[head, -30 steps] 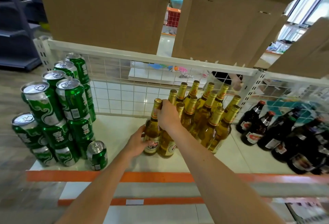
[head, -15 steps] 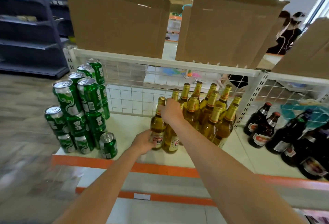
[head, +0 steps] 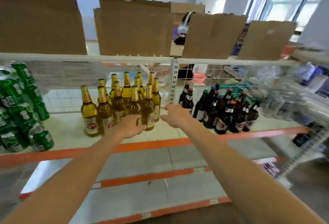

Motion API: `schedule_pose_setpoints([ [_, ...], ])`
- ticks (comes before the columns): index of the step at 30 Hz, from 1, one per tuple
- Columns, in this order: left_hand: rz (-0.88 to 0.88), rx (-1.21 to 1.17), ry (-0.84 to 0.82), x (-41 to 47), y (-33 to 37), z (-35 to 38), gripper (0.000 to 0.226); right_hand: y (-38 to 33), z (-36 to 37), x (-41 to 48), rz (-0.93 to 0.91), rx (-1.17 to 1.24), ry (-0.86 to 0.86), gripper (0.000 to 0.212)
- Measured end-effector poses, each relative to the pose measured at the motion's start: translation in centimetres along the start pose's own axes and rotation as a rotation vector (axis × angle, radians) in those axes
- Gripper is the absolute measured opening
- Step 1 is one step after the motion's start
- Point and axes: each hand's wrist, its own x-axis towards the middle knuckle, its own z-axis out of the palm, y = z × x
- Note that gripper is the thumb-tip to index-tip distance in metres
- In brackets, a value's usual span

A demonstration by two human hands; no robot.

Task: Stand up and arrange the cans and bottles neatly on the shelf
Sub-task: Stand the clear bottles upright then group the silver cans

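Note:
A cluster of several golden beer bottles [head: 122, 99] stands upright in the middle of the white shelf [head: 67, 129]. My left hand [head: 132, 126] grips the lower part of the front right golden bottle [head: 149, 113]. Just right of the cluster, my right hand [head: 175, 117] hovers with fingers spread and holds nothing. Stacked green cans [head: 16, 110] fill the left end of the shelf, one single can [head: 43, 140] in front. Several dark brown bottles [head: 224, 110] stand in a loose group to the right of the white upright post [head: 173, 81].
The shelf has an orange front edge [head: 160, 143] and a wire mesh back [head: 71, 74]. Cardboard sheets [head: 133, 28] stand on top of the rack. Lower shelves [head: 151, 186] jut out below. A person [head: 183, 33] is behind the rack. More goods blur at the far right.
My view swung right and up. The right hand let go of the bottle neck and moved right of the cluster. The left hand shifted from the front left bottle to the front right one.

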Motion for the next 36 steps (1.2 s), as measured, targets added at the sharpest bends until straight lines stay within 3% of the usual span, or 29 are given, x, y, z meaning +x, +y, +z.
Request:
schedule_pose_setpoints([
  [6,0.253,0.091,0.006,2.4,13.6,1.6,0.063,13.1,-4.1,-5.4,0.174,0.000,0.082,0.025],
  [11,0.400,0.148,0.018,4.8,23.9,4.0,0.068,21.1,-6.4,-9.2,0.280,0.004,0.127,0.040],
  [18,0.527,0.191,-0.054,10.1,34.2,9.0,0.067,32.1,-7.1,-9.7,0.421,0.006,0.124,0.036],
  [26,0.495,0.133,-0.115,19.6,41.2,13.1,0.065,42.4,-8.7,-4.4,0.479,-0.050,0.028,0.045],
  [36,0.524,0.136,-0.122,29.0,50.2,16.7,0.063,52.2,-12.6,2.1,0.443,-0.051,0.033,0.052],
])
